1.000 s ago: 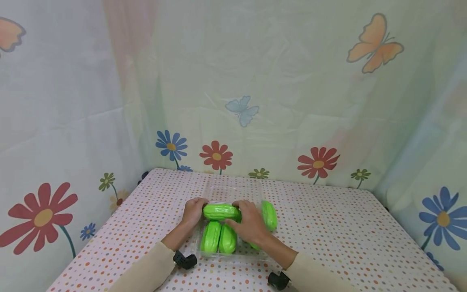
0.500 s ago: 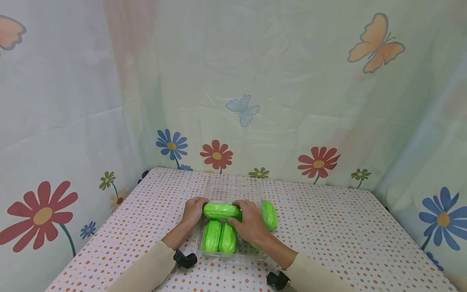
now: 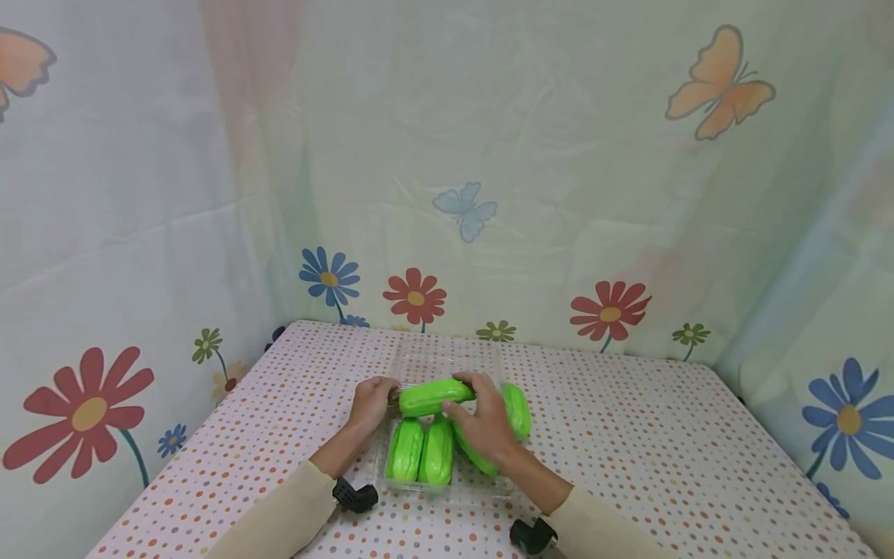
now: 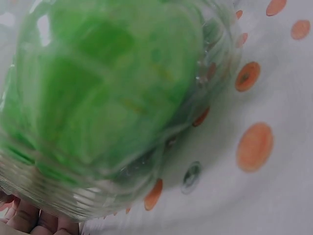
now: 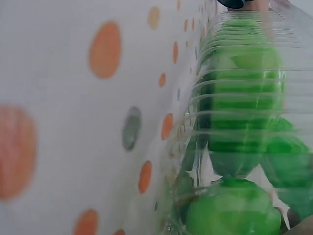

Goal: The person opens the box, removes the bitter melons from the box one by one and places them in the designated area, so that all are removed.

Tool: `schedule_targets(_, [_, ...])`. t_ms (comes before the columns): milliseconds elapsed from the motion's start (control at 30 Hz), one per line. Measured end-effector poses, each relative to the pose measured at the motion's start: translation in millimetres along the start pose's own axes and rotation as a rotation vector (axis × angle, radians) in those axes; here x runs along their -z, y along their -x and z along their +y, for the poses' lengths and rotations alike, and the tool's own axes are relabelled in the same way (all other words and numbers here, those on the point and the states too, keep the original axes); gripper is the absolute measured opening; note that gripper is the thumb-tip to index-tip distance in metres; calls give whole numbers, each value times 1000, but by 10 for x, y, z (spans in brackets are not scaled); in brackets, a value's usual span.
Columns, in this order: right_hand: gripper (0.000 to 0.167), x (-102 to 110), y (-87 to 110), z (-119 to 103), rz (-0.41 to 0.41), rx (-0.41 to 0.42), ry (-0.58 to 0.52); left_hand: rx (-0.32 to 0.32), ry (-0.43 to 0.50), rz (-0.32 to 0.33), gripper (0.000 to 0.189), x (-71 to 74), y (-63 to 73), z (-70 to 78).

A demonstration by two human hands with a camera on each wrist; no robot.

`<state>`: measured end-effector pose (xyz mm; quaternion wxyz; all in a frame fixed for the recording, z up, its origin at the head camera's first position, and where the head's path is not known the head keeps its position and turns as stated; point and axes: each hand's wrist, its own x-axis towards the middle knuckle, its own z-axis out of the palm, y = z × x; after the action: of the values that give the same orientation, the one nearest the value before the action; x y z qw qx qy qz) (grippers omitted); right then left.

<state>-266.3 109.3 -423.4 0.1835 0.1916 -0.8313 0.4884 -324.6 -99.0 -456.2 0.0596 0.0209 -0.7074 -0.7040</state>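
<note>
A clear plastic clamshell box (image 3: 454, 491) stands on the table with its lid folded back. My left hand (image 3: 370, 404) holds the box at its far left corner; the left wrist view shows its fingertips (image 4: 49, 223) at the ribbed plastic wall. With thumb and fingers, my right hand (image 3: 485, 419) grips a glossy, ridged, oblong green vegetable (image 3: 429, 397) across the far part of the box, its right end tilted up. Two similar green vegetables (image 3: 403, 452) lie side by side at the near left of the box. Another green vegetable (image 3: 476, 454) lies slanted, partly hidden under my right hand.
One more green vegetable (image 3: 518, 411) lies at the box's right side, partly behind my right hand. The transparent lid (image 3: 447, 357) extends behind the box. A dotted cloth covers the table (image 3: 628, 450); printed curtains (image 3: 531, 256) enclose its back and sides.
My right hand has raised the right end of the gripped vegetable and shifted it slightly right and away. More of the slanted vegetable beneath now shows. The left hand stays at the corner.
</note>
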Motion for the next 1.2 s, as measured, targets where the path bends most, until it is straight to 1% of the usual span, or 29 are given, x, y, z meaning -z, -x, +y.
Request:
schedule_targets(67, [47, 8, -3, -2, 17, -12, -31, 6, 26, -11, 25, -2, 2, -1])
schedule_targets(167, [50, 26, -9, -9, 44, -40, -68, 5, 83, -49, 26, 1, 16, 3])
schedule_targets(300, [53, 57, -17, -21, 97, -36, -82, 2, 134, -77, 27, 8, 20, 11])
schedule_targets(367, [54, 61, -18, -18, 127, -30, -82, 3, 150, -81, 27, 9, 18, 16])
schedule_targets(467, [53, 58, -5, -18, 166, -20, -80, 8, 147, -83, 25, 11, 23, 20])
schedule_targets(633, [51, 67, 10, -19, 222, 68, -56, 12, 136, -67, 24, 2, 24, 19])
schedule_targets(733, [52, 75, 12, -14, 235, 108, -44, 5, 139, -60, 25, -7, 20, 12])
schedule_targets(833, [53, 81, 17, -9, 240, 116, -37, 8, 153, -58, 26, -13, 17, 8])
schedule_targets(1200, [55, 84, 32, -31, 299, 146, -76, 22, 134, -57, 28, -8, 26, 28])
